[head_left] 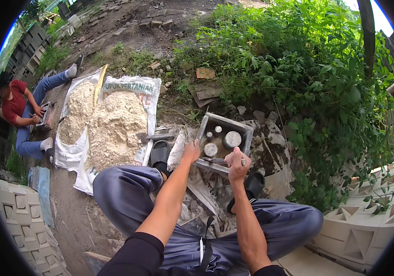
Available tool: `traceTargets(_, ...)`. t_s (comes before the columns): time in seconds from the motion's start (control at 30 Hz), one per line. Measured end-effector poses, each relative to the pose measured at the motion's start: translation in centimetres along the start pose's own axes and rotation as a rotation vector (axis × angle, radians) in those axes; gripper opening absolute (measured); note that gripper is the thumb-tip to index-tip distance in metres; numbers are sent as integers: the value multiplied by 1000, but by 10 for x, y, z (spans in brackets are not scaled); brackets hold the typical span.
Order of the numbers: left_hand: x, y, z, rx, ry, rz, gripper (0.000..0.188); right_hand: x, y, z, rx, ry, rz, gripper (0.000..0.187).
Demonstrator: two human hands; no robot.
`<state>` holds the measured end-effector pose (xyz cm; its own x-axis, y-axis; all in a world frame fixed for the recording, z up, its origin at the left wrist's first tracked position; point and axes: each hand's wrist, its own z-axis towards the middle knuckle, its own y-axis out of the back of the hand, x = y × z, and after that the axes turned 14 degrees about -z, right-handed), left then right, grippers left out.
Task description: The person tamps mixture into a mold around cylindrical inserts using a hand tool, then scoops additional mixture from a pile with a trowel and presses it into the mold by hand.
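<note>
Between my feet sits a grey, square, open-topped box mould [249, 138], slightly turned. Several upright cylinders with pale tops stand inside it, the largest [233, 139] toward the right and another [210, 149] near the front wall. My left hand [191, 152] is closed on the box's near left corner. At the near wall, my right hand [238, 163] makes a fist round a thin, rod-like tool [213, 160] that lies across the box's near side. The tool's working end is too small to make out.
Pale sandy powder [118, 122] is heaped on white sacks [153, 99] at left, with a trowel [160, 137] at its edge. Beyond sits a person [15, 103] in red, hands on another mould. Plants [275, 60] crowd the right; patterned blocks [362, 239] stand at lower right.
</note>
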<state>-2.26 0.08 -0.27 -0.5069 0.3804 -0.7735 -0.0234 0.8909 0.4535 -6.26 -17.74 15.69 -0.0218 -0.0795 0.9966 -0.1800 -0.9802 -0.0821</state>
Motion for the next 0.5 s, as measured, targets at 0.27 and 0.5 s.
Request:
traceTargets(0.27, 0, -6, -1, -16, -28, -296, 68, 64, -3, 15, -87, -48, -27, 46)
traceTargets(0.5, -23, -9, -7, -26, 46, -288, 70, 22, 27, 27, -124, 13, -59, 42)
